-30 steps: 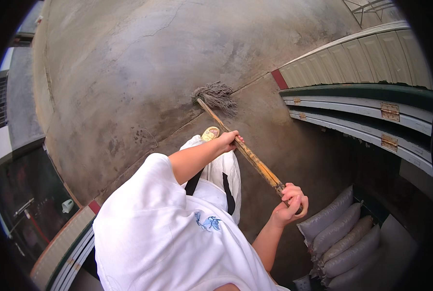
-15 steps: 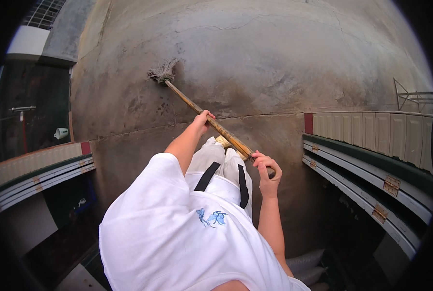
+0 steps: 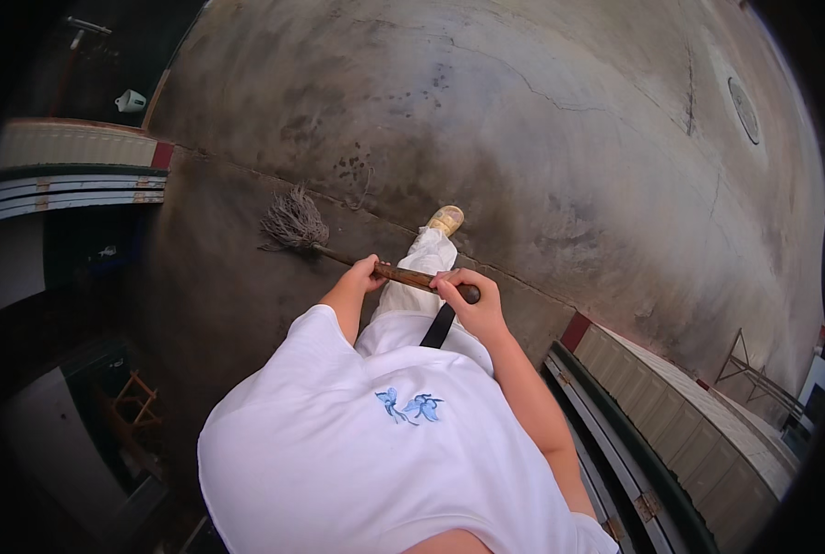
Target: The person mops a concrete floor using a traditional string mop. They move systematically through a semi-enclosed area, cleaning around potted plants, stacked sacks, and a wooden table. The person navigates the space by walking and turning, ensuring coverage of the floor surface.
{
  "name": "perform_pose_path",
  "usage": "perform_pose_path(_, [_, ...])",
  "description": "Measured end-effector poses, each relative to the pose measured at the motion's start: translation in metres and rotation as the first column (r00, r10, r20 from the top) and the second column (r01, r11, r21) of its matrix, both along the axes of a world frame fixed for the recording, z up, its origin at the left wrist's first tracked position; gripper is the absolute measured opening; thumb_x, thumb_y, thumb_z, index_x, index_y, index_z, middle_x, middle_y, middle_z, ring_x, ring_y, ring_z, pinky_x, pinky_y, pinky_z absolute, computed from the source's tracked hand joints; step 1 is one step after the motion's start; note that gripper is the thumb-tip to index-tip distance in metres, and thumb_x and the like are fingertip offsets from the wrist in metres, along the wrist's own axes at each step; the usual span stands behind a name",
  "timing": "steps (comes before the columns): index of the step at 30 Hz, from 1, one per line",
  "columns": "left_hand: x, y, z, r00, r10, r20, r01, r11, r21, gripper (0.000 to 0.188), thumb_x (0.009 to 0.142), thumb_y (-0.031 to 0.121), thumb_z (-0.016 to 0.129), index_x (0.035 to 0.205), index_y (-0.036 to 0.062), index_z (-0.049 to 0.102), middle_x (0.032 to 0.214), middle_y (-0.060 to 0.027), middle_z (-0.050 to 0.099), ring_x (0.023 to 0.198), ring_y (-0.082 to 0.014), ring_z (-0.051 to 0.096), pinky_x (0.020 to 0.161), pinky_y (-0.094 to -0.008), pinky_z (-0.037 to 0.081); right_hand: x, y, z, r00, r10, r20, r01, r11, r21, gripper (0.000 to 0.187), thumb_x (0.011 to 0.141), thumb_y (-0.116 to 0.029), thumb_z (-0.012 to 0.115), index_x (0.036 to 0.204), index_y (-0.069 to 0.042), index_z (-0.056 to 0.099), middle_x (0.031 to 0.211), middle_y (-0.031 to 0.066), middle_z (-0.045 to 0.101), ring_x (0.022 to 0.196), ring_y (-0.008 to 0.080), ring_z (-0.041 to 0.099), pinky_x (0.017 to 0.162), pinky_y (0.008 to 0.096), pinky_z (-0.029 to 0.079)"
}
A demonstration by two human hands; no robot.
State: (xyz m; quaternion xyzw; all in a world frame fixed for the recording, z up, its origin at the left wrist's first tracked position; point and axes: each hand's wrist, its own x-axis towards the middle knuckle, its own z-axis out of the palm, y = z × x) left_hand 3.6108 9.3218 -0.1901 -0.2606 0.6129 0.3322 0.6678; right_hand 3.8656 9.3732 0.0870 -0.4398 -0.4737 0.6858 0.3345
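A string mop [image 3: 294, 220] with a worn wooden handle lies across in front of my body. Its grey strands spread at the left, over the dark, damp concrete floor [image 3: 218, 305]. My left hand [image 3: 366, 273] is wrapped round the middle of the handle. Close to the handle's rounded dark end, my right hand [image 3: 470, 300] grips it from above. Between and beyond my hands, one foot in a yellowish shoe [image 3: 446, 219] stands near a seam in the concrete. The other foot is hidden.
Folded panel doors with hinges stand at the left [image 3: 80, 194] and at the lower right [image 3: 634, 471]. A white cup [image 3: 130, 101] is at the upper left. A wooden stool frame [image 3: 136, 399] stands at the lower left. A metal rack [image 3: 754, 374] is at the right.
The mop head has come back from the far floor to nearer my left side, and the handle lies more level. My view has turned, and one foot has come into sight ahead.
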Motion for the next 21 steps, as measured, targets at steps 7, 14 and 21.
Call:
perform_pose_path(7, [0.023, 0.106, 0.024, 0.998, -0.016, 0.068, 0.015, 1.000, 0.016, 0.011, 0.080, 0.013, 0.050, 0.083, 0.0031, 0.046, 0.081, -0.0109, 0.051, 0.075, -0.0259, 0.056, 0.069, -0.0402, 0.054, -0.013, 0.155, 0.023, 1.000, 0.014, 0.016, -0.013, 0.998, -0.061, 0.017, 0.083, -0.006, 0.057, 0.068, 0.001, 0.054, 0.073, 0.0048, 0.061, 0.069, 0.0089, 0.053, 0.064, 0.0224, 0.043])
perform_pose_path(14, [0.022, 0.197, 0.057, 0.981, 0.113, 0.157, -0.139, 0.977, 0.162, 0.014, 0.085, 0.019, 0.047, 0.082, 0.0055, 0.051, 0.080, -0.0081, 0.057, 0.074, -0.0202, 0.058, 0.070, -0.0330, 0.052, -0.010, 0.232, 0.049, 0.996, 0.087, 0.002, -0.087, 0.994, 0.066, 0.020, 0.081, 0.000, 0.055, 0.062, 0.001, 0.048, 0.064, 0.0046, 0.054, 0.067, 0.0140, 0.054, 0.081, 0.0351, 0.044])
perform_pose_path(21, [0.131, 0.305, 0.081, 0.978, 0.081, 0.193, -0.130, 0.958, 0.255, 0.018, 0.084, 0.020, 0.053, 0.084, 0.0017, 0.052, 0.081, -0.0107, 0.061, 0.078, -0.0210, 0.059, 0.071, -0.0336, 0.051, 0.094, 0.295, 0.073, 0.995, -0.034, -0.090, 0.050, 0.982, 0.183, 0.020, 0.079, 0.004, 0.053, 0.061, 0.001, 0.046, 0.062, 0.0053, 0.052, 0.067, 0.0165, 0.053, 0.083, 0.0378, 0.045])
